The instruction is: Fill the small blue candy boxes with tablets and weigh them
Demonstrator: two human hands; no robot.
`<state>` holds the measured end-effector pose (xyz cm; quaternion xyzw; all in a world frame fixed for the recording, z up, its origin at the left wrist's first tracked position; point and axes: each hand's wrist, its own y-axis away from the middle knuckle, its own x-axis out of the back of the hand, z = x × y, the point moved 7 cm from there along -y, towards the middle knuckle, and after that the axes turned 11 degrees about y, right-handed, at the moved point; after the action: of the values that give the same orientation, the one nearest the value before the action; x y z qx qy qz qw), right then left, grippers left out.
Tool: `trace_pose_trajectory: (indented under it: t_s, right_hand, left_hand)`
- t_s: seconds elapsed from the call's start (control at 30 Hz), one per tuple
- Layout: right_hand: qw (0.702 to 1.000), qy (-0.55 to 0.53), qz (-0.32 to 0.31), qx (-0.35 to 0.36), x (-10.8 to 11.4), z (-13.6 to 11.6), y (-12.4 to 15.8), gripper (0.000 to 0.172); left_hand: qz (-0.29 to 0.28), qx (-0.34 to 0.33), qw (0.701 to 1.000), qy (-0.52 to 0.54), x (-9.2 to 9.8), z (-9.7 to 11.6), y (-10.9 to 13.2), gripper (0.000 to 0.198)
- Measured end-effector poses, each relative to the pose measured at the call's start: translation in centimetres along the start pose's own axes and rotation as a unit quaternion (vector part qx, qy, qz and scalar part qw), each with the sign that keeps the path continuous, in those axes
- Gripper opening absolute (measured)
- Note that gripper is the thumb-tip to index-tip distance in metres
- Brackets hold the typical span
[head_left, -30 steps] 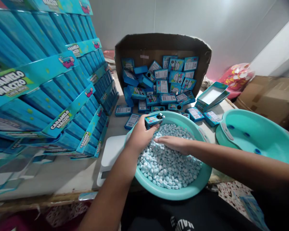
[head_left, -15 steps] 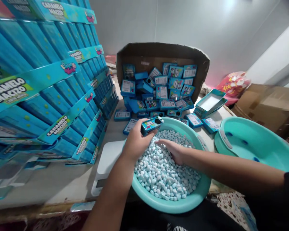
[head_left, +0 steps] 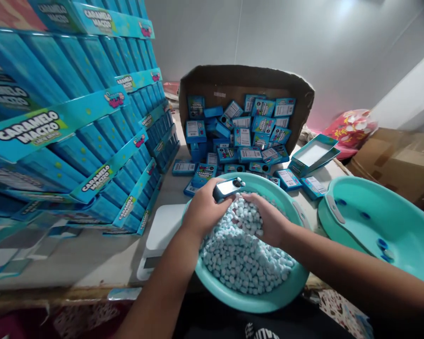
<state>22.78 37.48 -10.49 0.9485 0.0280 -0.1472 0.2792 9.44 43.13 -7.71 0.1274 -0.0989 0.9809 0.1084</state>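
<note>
A small blue box (head_left: 228, 187) with a round dark opening is gripped by my left hand (head_left: 206, 207) over the far left part of a turquoise basin (head_left: 250, 303). A few pale pieces sit at the box's opening. Pale blue and white candies (head_left: 243, 263) fill much of the basin. My right hand (head_left: 270, 219) is cupped around a heap of these candies, its fingertips close to the box and to my left hand.
Stacked blue display boxes (head_left: 102, 174) rise at the left. A white scale (head_left: 162, 235) lies left of the basin. Behind stands a carton (head_left: 300, 99) of small blue boxes, an open blue tray (head_left: 314, 153) beside it. A second turquoise basin (head_left: 363, 221) holds several dark blue rings at the right.
My right hand has scooped up candies and risen toward the box. My left hand has tilted the box, so its face catches the light. The view has shifted slightly.
</note>
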Motion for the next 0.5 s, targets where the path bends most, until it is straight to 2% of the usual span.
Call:
trace_pose_trajectory:
  t_s: [0.23, 0.33, 0.5]
  right_hand:
    - [0.978, -0.158, 0.098, 0.095, 0.5, -5.3, 0.7, 0.017]
    - [0.969, -0.168, 0.111, 0.141, 1.0, -6.8, 0.2, 0.015]
    - [0.963, -0.136, 0.132, 0.193, 1.6, -7.3, -0.6, 0.014]
  left_hand:
    - [-0.068, -0.02, 0.997, -0.043, -0.9, 0.8, 0.2, 0.04]
    - [-0.099, -0.031, 0.994, -0.022, -1.2, 0.9, 0.3, 0.041]
    - [-0.139, -0.044, 0.989, 0.01, -1.9, 1.3, 0.6, 0.034]
